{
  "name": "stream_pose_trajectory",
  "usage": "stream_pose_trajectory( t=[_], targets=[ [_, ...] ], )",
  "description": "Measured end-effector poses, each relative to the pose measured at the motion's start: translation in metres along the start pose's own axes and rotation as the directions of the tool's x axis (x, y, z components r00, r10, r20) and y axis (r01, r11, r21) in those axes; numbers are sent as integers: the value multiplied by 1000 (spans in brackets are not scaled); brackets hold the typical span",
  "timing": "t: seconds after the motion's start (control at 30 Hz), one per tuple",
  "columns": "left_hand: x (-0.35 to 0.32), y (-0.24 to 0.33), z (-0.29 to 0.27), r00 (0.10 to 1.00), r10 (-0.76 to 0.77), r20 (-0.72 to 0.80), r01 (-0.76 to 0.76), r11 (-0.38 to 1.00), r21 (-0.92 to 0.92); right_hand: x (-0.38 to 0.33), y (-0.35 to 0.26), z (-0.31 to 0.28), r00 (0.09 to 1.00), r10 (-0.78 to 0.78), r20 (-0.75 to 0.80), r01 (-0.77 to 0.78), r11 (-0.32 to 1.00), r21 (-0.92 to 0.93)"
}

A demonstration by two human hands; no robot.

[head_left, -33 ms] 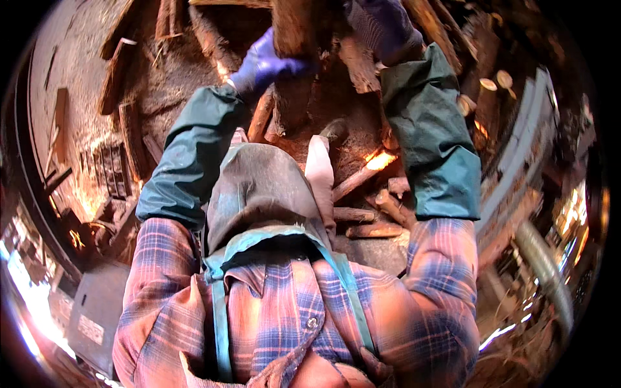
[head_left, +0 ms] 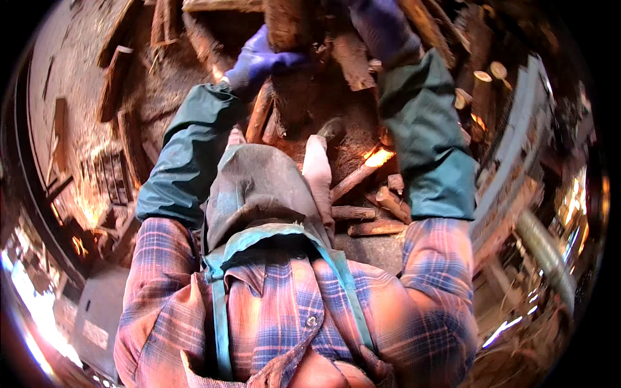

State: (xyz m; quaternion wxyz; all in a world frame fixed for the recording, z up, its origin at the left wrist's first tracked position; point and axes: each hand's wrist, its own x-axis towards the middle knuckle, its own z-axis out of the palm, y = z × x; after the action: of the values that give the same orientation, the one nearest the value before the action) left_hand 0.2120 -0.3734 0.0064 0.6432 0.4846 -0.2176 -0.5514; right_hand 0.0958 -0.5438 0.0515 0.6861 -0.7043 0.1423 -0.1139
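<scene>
At the top of the view, my left hand (head_left: 259, 63) in a purple glove is closed around the lower part of a thick upright log (head_left: 286, 27). Its thumb side lies across the end of the bark. My right hand (head_left: 383, 27), also gloved in purple, reaches toward the top edge to the right of that log. Its fingers are lost in shadow and past the edge, so what it touches is hidden. Just below it leans a split piece of wood (head_left: 351, 61). Beneath the held log stands a dark, broad block of wood (head_left: 292, 97), partly in shadow.
Cut sticks (head_left: 376, 227) lie to the right of my legs. More split logs (head_left: 115, 84) are scattered on the dirt floor (head_left: 77, 58) at the left. Grey metal sheeting (head_left: 511, 145) and a round pipe (head_left: 545, 252) are at the right. A grey box (head_left: 100, 317) stands lower left.
The log and my left hand have shifted slightly left and up in the view. My right hand has moved a little up and left.
</scene>
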Motion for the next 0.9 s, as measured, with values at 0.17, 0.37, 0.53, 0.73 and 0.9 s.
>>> stream_pose_trajectory(
  t=[0.17, 0.37, 0.53, 0.73, 0.9],
  targets=[
    [8, 25, 71, 991, -28, 128, 18, 997, 81, -110, 18, -27, 929, -8, -371, 9, 1000, -1],
    [15, 26, 217, 973, -200, 117, 225, 936, -272, -237, -3, -32, 733, 19, -680, -132, 985, -115],
    [71, 81, 389, 869, 115, 482, 66, 937, -343, -280, -160, -190, 801, -147, -580, 400, 853, 336],
    [38, 68, 483, 594, 12, 805, 72, 995, -68, -362, -260, -409, 431, -633, -643, -55, 693, -719],
    [24, -83, 397, 692, -376, 617, 285, 927, 244, -417, -173, -515, 446, -226, -866, 48, 972, -229]
  ],
)
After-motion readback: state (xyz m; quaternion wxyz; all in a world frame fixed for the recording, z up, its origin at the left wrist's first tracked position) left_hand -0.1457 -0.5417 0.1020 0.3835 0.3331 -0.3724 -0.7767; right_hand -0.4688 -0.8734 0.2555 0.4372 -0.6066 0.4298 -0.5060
